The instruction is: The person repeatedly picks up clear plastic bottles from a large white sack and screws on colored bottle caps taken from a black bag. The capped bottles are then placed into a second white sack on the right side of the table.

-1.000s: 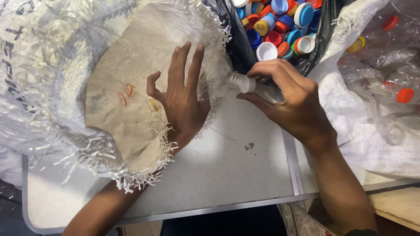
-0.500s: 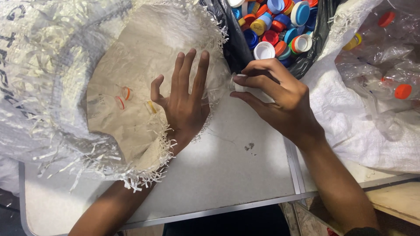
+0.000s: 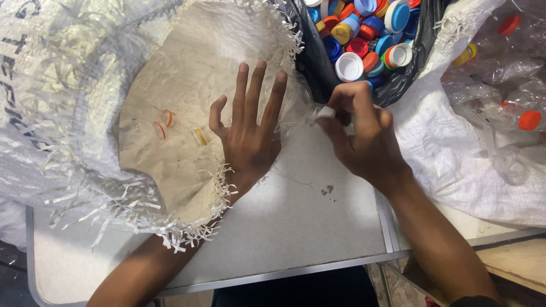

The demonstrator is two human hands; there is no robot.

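Left hand lies flat, palm down, fingers spread and straight, pressing on the frayed mouth of the big woven sack at the table's far-left side. It grips nothing, just rests on the tan inner lining. Three clear plastic neck rings with orange or yellow bands lie inside the sack, just left of that hand's thumb.

Right hand is near the table's far edge, fingers curled in, thumb and forefinger pinched on a small white bottle cap. The cap sits at the fingertips, just below the rim of the black bag. Only its edge shows; the rest is hidden by the fingers.

The black bag is open at the table's far edge, full of loose bottle caps: blue, red, white, yellow, orange. One white cap lies open side up near the front of the pile, close above the right hand.

At the right edge, a white woven sack holds crushed clear plastic bottles, some with orange caps on.

The hands are near each other, not touching.
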